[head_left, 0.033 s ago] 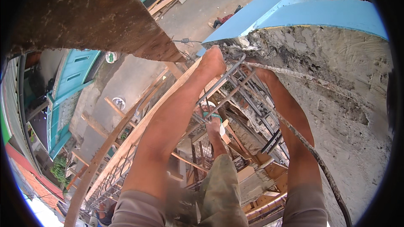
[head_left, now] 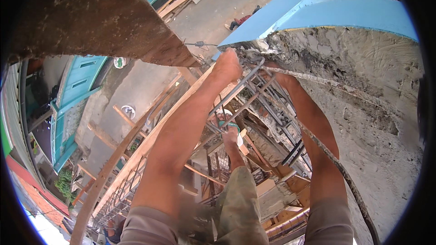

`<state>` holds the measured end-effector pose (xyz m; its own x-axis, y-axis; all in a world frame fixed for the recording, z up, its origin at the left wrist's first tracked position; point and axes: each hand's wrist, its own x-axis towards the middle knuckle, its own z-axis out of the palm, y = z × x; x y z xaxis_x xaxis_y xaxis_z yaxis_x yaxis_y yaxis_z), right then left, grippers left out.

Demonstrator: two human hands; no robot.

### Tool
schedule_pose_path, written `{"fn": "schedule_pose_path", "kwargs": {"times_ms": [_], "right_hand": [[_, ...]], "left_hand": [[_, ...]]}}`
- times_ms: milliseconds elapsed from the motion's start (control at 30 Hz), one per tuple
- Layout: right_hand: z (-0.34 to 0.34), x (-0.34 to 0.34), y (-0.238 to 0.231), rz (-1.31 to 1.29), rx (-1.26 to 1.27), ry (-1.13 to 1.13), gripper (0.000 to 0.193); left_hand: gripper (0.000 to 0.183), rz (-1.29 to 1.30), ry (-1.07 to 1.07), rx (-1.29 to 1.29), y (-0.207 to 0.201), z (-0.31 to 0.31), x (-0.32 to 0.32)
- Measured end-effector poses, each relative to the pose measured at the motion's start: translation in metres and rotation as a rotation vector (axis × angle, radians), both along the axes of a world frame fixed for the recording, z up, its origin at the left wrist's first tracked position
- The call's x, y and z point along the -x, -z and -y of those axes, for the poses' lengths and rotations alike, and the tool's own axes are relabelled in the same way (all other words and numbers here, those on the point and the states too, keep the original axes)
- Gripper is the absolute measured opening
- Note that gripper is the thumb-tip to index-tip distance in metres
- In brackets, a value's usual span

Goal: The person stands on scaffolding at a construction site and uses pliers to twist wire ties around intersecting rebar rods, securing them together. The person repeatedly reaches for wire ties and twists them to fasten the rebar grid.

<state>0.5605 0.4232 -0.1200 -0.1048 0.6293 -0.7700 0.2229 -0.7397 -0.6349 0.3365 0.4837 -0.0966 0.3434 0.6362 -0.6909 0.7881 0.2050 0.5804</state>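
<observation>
My left hand (head_left: 229, 67) is closed at the upper end of a steel rebar cage (head_left: 252, 88), close beside the broken edge of a concrete wall (head_left: 345, 63). What its fingers hold, if anything, is hidden. My right hand (head_left: 280, 80) reaches to the far side of the same cage, against the wall. Bars and a rough, cement-crusted rod (head_left: 318, 81) pass in front of it, so its fingers do not show. Bent stirrups tie the cage's long bars, which run down between my forearms.
A long wooden plank (head_left: 150, 143) slopes along my left. Above it juts a rough brown board (head_left: 100, 22). A light-blue ledge (head_left: 290, 13) caps the wall. Far below, a street (head_left: 200, 18) shows. A dark bent bar (head_left: 345, 177) curves past my right forearm.
</observation>
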Motion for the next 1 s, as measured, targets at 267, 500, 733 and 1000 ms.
{"fn": "schedule_pose_path", "kwargs": {"times_ms": [267, 500, 733, 1000], "right_hand": [[0.0, 0.007, -0.002, -0.137, -0.048, 0.039, 0.066], [-0.003, 0.013, 0.001, -0.192, -0.053, 0.043, 0.068], [-0.011, 0.023, 0.0, -0.247, -0.049, 0.023, 0.071], [-0.015, 0.022, 0.005, -0.258, -0.021, -0.005, 0.074]], "left_hand": [[0.084, 0.102, -0.105, -0.087, -0.023, 0.006, -0.012], [0.059, 0.104, -0.045, -0.128, -0.009, 0.008, 0.005], [0.014, 0.157, 0.093, -0.272, 0.016, 0.012, 0.02], [0.015, 0.087, 0.093, -0.172, 0.004, 0.023, 0.004]]}}
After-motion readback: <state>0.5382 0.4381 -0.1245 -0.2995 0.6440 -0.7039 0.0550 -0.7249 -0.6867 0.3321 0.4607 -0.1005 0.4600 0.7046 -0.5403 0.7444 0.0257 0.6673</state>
